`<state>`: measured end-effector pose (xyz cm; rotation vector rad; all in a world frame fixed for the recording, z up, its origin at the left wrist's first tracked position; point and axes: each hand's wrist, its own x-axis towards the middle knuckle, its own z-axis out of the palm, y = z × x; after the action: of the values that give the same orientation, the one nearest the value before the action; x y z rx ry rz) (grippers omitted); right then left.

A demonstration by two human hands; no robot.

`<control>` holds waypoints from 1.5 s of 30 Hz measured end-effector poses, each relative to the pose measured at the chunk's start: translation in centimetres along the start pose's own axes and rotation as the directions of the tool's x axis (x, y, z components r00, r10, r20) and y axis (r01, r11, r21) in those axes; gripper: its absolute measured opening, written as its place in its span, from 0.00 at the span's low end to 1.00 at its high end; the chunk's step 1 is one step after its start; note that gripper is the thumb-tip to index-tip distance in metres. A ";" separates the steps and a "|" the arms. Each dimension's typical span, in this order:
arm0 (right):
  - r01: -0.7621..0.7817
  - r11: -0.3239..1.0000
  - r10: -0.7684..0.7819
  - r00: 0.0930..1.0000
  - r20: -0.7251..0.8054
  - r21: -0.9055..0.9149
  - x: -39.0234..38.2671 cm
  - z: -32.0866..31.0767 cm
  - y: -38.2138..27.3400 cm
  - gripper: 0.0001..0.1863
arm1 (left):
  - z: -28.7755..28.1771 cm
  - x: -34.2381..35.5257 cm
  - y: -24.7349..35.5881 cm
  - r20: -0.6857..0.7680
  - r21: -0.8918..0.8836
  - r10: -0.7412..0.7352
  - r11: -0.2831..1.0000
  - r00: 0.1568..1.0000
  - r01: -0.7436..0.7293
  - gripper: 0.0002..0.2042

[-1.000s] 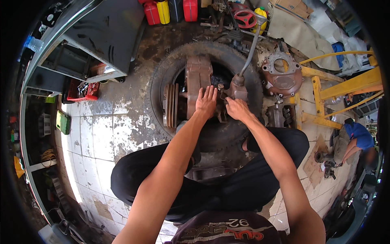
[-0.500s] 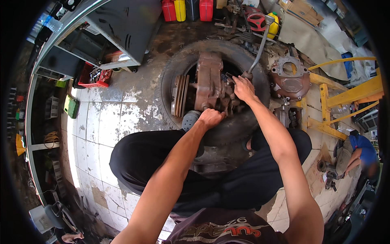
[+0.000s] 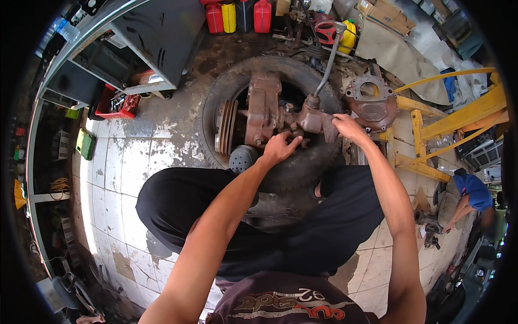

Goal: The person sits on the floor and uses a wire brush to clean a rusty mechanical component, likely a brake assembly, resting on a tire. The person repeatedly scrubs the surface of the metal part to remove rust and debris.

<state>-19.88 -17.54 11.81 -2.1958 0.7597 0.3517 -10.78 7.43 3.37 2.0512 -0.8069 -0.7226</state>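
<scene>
A rusty brown gearbox with a grooved pulley lies on a large tyre. Its shifter housing carries an upright bent metal lever. My left hand is curled at the gearbox's lower fittings; what its fingers grip is hidden. My right hand grips the right end of the shifter housing with bent fingers. A dark perforated clog shows beside my left forearm, between my bent leg and the pulley.
A bell housing and yellow metal frame are at right, where another person bends over parts. A grey cabinet, red crate and green case are at left. Jerrycans line the back.
My left hand went from flat atop the gearbox down to its lower fittings. My right hand, higher near the lever's base half a second ago, has moved right to the housing's end.
</scene>
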 end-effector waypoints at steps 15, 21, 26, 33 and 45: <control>0.034 0.494 -0.052 0.999 -0.010 0.869 -3.5 0.1 -0.4 0.18 | 2.7 2.1 7.0 0.110 -0.901 -0.144 0.403 0.983 0.160 0.07; 0.017 0.571 -0.138 0.988 0.075 0.821 -3.5 0.0 -2.2 0.17 | 1.7 2.6 7.8 0.020 -0.984 -0.251 0.169 0.968 0.064 0.09; 0.026 0.539 -0.140 0.988 0.059 0.842 -3.4 0.3 -2.6 0.17 | 1.5 1.6 8.6 0.112 -0.967 -0.278 -0.253 0.954 0.039 0.16; 0.020 0.473 -0.093 0.995 0.027 0.881 -3.3 1.9 -2.4 0.15 | 3.3 1.2 8.2 -0.077 -0.992 -0.149 0.110 0.986 -0.061 0.09; 0.022 1.000 -0.023 0.993 0.118 0.011 -4.1 5.8 -1.8 0.27 | 5.1 1.0 6.4 -0.500 -0.655 -0.309 0.746 0.809 -0.120 0.12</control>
<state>-22.02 -10.60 10.87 -2.1525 0.6696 0.4612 -15.65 1.33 5.84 1.5013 -0.0358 -0.3072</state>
